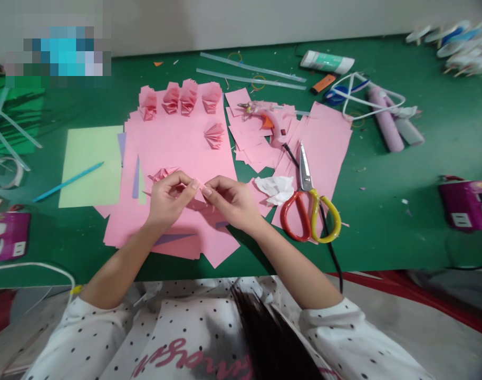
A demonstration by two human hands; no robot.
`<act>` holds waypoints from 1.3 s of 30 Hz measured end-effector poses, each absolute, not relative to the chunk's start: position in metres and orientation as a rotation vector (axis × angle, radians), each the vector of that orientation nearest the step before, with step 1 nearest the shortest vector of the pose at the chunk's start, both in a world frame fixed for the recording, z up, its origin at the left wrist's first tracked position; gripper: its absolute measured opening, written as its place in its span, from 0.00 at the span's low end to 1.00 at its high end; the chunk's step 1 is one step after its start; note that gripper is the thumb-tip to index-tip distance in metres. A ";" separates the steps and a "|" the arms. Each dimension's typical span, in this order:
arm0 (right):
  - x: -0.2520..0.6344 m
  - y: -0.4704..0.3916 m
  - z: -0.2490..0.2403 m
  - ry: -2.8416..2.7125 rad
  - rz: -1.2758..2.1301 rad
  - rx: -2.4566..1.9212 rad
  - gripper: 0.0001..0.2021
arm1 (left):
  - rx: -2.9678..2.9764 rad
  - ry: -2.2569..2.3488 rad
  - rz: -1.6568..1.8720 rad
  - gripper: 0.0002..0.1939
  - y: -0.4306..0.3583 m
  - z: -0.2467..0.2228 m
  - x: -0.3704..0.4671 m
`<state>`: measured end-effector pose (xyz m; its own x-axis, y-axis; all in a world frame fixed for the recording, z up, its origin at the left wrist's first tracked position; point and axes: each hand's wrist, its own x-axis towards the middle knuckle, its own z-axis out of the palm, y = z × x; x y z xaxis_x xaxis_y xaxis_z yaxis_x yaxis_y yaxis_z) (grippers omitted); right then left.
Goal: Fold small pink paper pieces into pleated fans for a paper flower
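Over a stack of pink paper sheets [177, 148], my left hand [172, 198] and my right hand [231, 203] meet, fingertips nearly touching. Both pinch a small piece of pink paper [199, 191], mostly hidden by the fingers. A folded pink paper piece [162, 174] shows just behind my left hand. Several pleated pink pieces [188, 97] stand along the stack's far edge, and one fan-shaped piece [214, 136] lies nearer. Right of my right hand are a crumpled white tissue [276, 189] and scissors [305, 174] with one red and one yellow handle.
A pink glue gun [270, 119] rests on pink paper squares [249, 137]. Clear glue sticks [249, 76] and a tape roll [327, 62] lie at the back. Left are a pale green sheet [80, 179] and blue pencil [69, 182]. Purple boxes [468, 203] stand at both sides.
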<state>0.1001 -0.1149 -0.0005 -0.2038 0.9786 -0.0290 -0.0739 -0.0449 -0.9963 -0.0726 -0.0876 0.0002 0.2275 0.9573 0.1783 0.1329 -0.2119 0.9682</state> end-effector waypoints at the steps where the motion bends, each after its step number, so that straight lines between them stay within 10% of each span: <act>1: 0.100 -0.115 -0.001 -1.272 1.442 -1.077 0.23 | 1.563 1.061 1.096 0.18 -0.087 0.000 -0.073; 12: 0.107 -0.115 0.001 -1.402 1.446 -1.156 0.25 | 1.616 0.955 0.759 0.12 -0.077 0.007 -0.086; 39: 0.106 -0.110 -0.005 -1.054 1.384 -1.047 0.18 | 1.769 1.046 1.180 0.09 -0.087 -0.006 -0.073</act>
<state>0.1059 -0.1097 -0.0049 -0.0598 0.9973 -0.0420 -0.2242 -0.0544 -0.9730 -0.0731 -0.0867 -0.0060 0.2400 0.9129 0.3301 0.2179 -0.3820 0.8981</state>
